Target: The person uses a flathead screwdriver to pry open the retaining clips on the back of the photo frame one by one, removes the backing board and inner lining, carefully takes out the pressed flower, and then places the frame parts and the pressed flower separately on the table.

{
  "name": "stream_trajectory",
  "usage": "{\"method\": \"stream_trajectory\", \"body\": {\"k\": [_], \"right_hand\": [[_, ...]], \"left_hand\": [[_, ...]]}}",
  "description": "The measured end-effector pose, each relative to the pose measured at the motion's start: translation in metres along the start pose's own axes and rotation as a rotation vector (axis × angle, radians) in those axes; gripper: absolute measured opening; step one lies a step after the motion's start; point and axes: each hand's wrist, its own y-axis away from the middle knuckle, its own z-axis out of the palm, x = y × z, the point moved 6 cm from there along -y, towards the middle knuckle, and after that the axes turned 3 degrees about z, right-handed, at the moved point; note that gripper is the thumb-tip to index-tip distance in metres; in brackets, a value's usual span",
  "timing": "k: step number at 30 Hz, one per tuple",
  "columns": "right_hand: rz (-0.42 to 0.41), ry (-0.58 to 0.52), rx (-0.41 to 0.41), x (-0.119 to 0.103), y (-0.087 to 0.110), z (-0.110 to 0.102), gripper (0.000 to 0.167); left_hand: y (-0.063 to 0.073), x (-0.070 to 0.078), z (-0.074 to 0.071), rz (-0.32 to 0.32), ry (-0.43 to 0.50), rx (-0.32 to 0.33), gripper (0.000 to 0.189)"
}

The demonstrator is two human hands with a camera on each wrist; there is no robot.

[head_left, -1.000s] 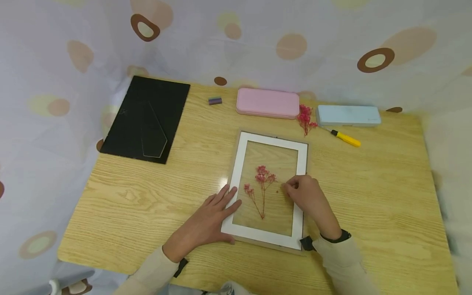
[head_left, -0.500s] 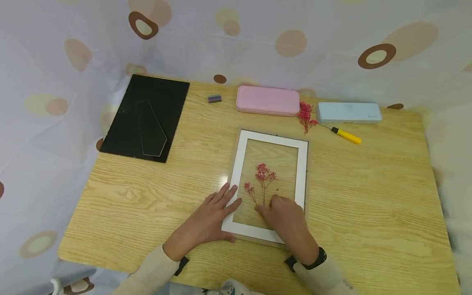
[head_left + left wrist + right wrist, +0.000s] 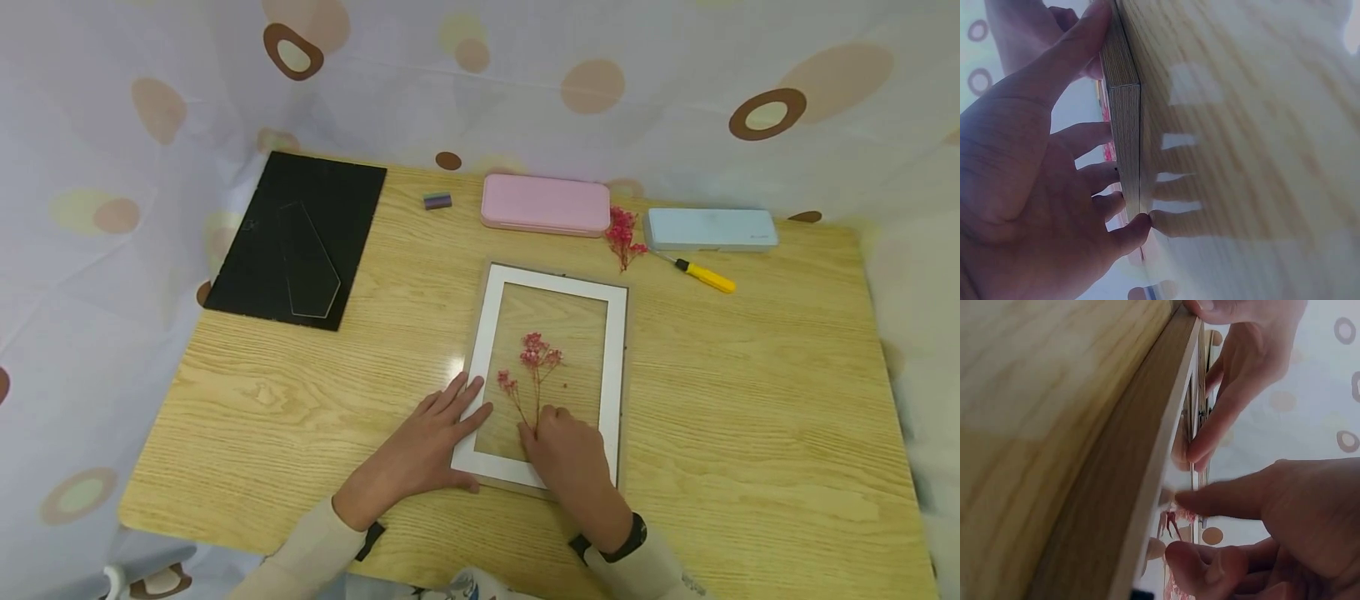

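Observation:
A picture frame with a white border and a see-through middle lies on the table. Inside its border rests a sprig of pink dried flowers, its thin stems pointing toward the near edge. My left hand steadies the frame's left side, fingers spread over the border and thumb at the near edge. My right hand is over the frame's lower part, at the stem ends. In the right wrist view its thumb and forefinger stand apart on either side of the stems. The head view hides the stem ends behind this hand.
A black backing board with a stand lies at the far left. Along the back are a small dark purple block, a pink case, more pink flowers, a light blue case and a yellow-handled screwdriver.
My right hand has moved from the frame's right side down and left to the stem ends, then slightly nearer the front edge. The left hand stays put on the frame.

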Motion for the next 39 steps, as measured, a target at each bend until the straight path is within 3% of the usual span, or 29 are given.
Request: {"method": "stream_trajectory", "body": {"k": [4,11,28,35,39], "right_hand": [[-0.044,0.076,0.066,-0.005,0.002,-0.001,0.028],[-0.072,0.170,0.150,-0.012,0.007,0.002,0.025],[-0.074,0.206,0.119,-0.007,0.002,0.005,0.030],[-0.029,0.072,0.149,0.009,-0.005,-0.005,0.024],[0.055,-0.058,0.078,0.025,-0.017,-0.014,0.023]], "left_hand": [[0.000,0.000,0.000,0.006,-0.005,0.009,0.107],[0.001,0.000,0.000,0.008,-0.008,0.016,0.107],[0.001,-0.001,0.000,0.011,0.006,0.013,0.106],[0.000,-0.001,0.000,0.002,0.019,-0.001,0.107],[0.000,0.000,0.000,0.004,0.016,-0.004,0.107]]}}
